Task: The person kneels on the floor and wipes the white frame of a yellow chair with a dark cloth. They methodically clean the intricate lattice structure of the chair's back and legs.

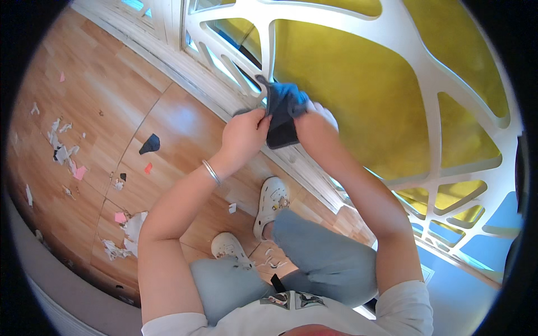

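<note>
Before me, both hands grip a dark grey and blue piece of cloth (282, 133). My left hand (243, 133) pinches its left edge between thumb and fingers. At the cloth's right side my right hand (314, 125) is closed on a bunched part, its fingertips mostly turned away from view. The upper part of the cloth is crumpled and looks bluer, while a flat dark flap with a stitched-looking edge hangs below. A narrow dark end sticks up at the top left. What the cloth piece is exactly, I cannot tell.
A white openwork panel (426, 84) stands close on the right, with a yellow surface (349, 96) behind it. Torn paper scraps (61, 153) and a dark scrap (150, 144) litter the wooden floor (185, 126). A grey curved edge (54, 279) runs along the lower left.
</note>
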Motion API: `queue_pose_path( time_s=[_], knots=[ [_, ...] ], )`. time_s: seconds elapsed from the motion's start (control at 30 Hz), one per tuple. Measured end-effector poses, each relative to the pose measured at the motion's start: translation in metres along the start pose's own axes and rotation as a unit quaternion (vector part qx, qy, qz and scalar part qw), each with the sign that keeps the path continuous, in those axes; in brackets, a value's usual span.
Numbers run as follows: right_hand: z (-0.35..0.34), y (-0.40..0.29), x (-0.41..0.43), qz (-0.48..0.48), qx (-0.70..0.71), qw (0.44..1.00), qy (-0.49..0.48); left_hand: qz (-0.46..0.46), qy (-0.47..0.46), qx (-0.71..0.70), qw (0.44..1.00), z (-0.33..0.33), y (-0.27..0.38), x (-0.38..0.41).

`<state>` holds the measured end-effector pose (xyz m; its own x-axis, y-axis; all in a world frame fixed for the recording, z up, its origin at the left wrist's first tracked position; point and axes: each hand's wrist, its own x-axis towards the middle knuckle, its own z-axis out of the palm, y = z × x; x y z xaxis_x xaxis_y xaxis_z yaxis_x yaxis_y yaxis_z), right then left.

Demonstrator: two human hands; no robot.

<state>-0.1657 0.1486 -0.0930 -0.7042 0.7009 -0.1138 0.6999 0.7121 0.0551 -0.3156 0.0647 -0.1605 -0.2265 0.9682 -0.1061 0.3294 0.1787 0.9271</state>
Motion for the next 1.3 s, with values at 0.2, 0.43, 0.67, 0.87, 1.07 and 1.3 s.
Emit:
queue_pose_path(
  time_s=[0.2, 0.43, 0.67, 0.87, 1.07, 1.3],
  knots=[
    [-0.015, 0.031, -0.06, 0.036, 0.18, 0.982, 0.053, -0.085, 0.013, -0.107, 0.991, 0.004, 0.011, 0.004],
    [-0.014, -0.006, -0.018, 0.219, 0.556, 0.778, 0.196, 0.109, 0.283, -0.257, 0.918, -0.035, 0.049, 0.04],
    [-0.015, -0.039, 0.049, 0.128, 0.682, 0.633, 0.344, 0.049, 0.255, -0.211, 0.943, -0.004, 0.048, 0.065],
    [0.028, -0.039, 0.031, -0.015, 0.476, 0.866, 0.153, 0.121, 0.234, -0.02, 0.964, 0.005, 0.017, 0.056],
    [0.02, -0.049, 0.056, -0.067, 0.407, 0.89, 0.192, 0.14, 0.267, -0.045, 0.953, -0.008, 0.014, 0.056],
    [-0.024, -0.055, 0.092, -0.096, 0.441, 0.856, 0.25, 0.196, 0.29, -0.173, 0.921, -0.027, 0.027, 0.077]
  ],
)
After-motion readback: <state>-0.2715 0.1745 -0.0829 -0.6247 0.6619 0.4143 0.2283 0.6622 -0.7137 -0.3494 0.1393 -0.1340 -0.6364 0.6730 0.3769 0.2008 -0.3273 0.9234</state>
